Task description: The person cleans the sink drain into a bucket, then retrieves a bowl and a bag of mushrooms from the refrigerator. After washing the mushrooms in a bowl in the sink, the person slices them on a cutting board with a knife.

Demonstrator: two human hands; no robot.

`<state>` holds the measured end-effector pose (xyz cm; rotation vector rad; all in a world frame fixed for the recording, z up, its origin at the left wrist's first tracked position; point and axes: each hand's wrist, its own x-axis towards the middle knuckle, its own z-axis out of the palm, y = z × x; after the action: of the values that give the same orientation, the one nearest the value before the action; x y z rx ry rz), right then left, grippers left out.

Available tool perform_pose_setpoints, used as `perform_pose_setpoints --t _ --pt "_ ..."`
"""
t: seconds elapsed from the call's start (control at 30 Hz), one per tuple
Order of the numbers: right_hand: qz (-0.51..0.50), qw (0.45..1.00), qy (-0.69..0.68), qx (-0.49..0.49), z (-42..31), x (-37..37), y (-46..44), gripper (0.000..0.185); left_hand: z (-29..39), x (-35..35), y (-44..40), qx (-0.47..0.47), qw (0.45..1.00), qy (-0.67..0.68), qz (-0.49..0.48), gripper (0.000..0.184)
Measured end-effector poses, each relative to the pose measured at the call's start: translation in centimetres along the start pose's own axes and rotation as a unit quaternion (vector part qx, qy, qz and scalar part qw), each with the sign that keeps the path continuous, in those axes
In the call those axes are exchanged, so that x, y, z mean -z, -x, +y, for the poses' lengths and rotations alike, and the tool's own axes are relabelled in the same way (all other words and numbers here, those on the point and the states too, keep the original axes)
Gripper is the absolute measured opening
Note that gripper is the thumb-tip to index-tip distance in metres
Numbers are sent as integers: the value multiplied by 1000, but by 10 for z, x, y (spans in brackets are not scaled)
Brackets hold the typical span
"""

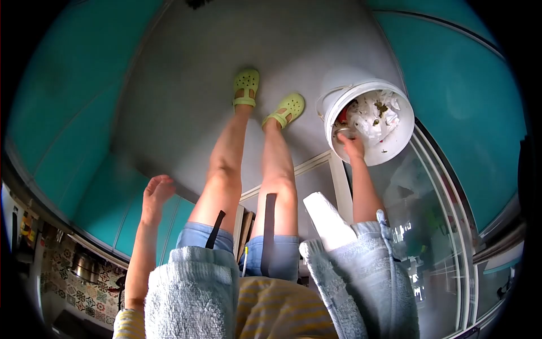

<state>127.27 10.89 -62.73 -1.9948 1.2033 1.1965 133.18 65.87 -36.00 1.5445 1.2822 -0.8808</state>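
My right hand [353,147] reaches inside the rim of a white bucket [370,87]. Its fingers are closed around a small, round, shiny-rimmed thing [345,134], whose kind I cannot make out. In the bucket lie crumpled white paper or plastic scraps [370,120], some dark brownish bits and a red piece [342,115]. Away from everything on the left, my left hand [157,192] hangs in the air with its fingers loosely bent and nothing in it.
Yellow-green clogs [247,85] are on my feet on the grey floor [186,85]. Teal cabinet panels [451,79] stand at both sides. A glass sliding door [429,226] is at right. A white roll-like thing [327,219] sticks out by my fluffy blue-grey garment [192,294].
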Motion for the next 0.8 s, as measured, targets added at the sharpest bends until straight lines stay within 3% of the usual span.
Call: perform_pose_setpoints --t 0.07,0.17,0.23,0.33,0.47,0.53,0.57,0.63,0.73,0.8 --pt "26 975 92 202 -1 15 3 47 9 0 5 -8 1000 -9 -13 21" --pt "15 968 23 251 13 49 1 35 16 0 10 -23 999 -15 -24 21" --pt "169 886 263 343 5 54 2 28 16 2 3 -33 999 -21 -31 22" --pt "23 976 11 218 71 48 -15 53 16 5 0 -32 998 -49 -34 23" --pt "161 969 116 150 13 56 60 50 39 9 29 -73 991 -98 -53 23" --pt "155 978 -118 72 -46 112 125 47 45 8 32 -107 987 -99 -73 23" --pt "86 927 -365 21 -72 140 175 45 52 10 43 -123 984 -111 -61 23" --pt "48 801 -554 222 -76 156 221 56 62 17 62 -125 988 -48 -74 20" --pt "31 751 -528 395 -119 203 301 82 73 19 89 -159 982 -16 -97 14" --pt "68 712 -520 466 -152 229 369 77 69 24 90 -172 982 16 -77 12"
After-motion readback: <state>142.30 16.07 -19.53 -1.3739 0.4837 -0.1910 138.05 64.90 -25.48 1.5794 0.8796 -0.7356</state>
